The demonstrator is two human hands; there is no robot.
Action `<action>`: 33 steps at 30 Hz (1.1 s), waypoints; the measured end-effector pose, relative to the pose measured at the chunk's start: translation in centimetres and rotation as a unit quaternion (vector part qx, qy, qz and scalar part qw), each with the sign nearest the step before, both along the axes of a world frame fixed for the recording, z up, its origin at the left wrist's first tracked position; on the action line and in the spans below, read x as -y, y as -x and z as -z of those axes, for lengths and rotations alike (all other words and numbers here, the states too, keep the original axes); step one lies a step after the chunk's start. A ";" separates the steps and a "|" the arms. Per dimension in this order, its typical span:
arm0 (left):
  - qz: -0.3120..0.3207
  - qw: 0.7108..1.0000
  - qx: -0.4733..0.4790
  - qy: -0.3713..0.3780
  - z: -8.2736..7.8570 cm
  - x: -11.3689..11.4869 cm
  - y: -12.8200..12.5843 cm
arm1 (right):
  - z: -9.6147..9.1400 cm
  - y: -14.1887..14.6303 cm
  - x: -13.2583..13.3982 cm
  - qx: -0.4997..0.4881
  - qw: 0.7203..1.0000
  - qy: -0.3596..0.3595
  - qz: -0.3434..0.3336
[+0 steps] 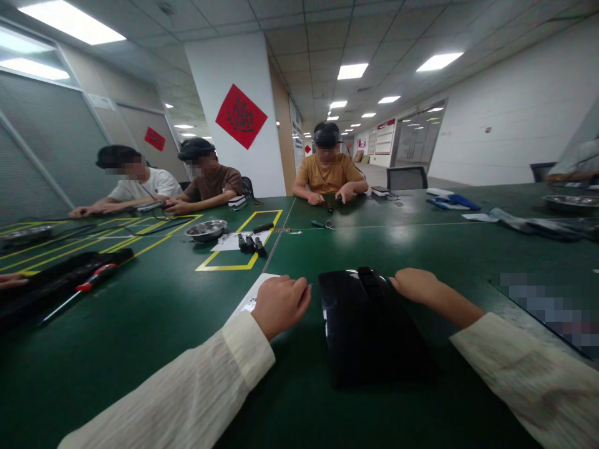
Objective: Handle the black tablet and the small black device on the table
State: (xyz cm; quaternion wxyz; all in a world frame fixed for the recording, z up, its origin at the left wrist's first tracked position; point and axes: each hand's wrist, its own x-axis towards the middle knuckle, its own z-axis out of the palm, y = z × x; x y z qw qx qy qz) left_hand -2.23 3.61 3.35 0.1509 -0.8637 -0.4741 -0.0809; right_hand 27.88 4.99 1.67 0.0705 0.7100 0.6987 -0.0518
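A flat black device [369,330] lies on the green table [154,330] right in front of me. My left hand [281,305] rests to its left as a closed fist, with a thin tip showing at the fingers that I cannot make out. My right hand [414,284] is curled at the device's far right corner, next to a small black part [369,277] on its top edge. A white paper sheet [255,293] lies under and beyond my left hand. Both arms wear cream sleeves.
A red-handled screwdriver [84,288] lies on a black tray at the left. A metal bowl [206,230], small black parts [251,243] and paper sit in a yellow-taped box. Three people sit across the table. Blue tools [452,202] and another bowl [571,201] are far right.
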 end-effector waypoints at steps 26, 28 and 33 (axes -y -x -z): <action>0.160 0.639 0.489 0.572 4.6 3.9 -2.7 | -0.9 9.7 6.8 -0.052 0.741 -0.501 -0.443; 0.163 0.601 0.510 0.593 4.4 4.0 -2.9 | -0.7 9.6 6.7 -0.065 0.733 -0.510 -0.446; 0.161 0.561 0.557 0.591 3.7 4.7 -3.0 | 0.1 9.8 6.6 -0.119 0.706 -0.525 -0.460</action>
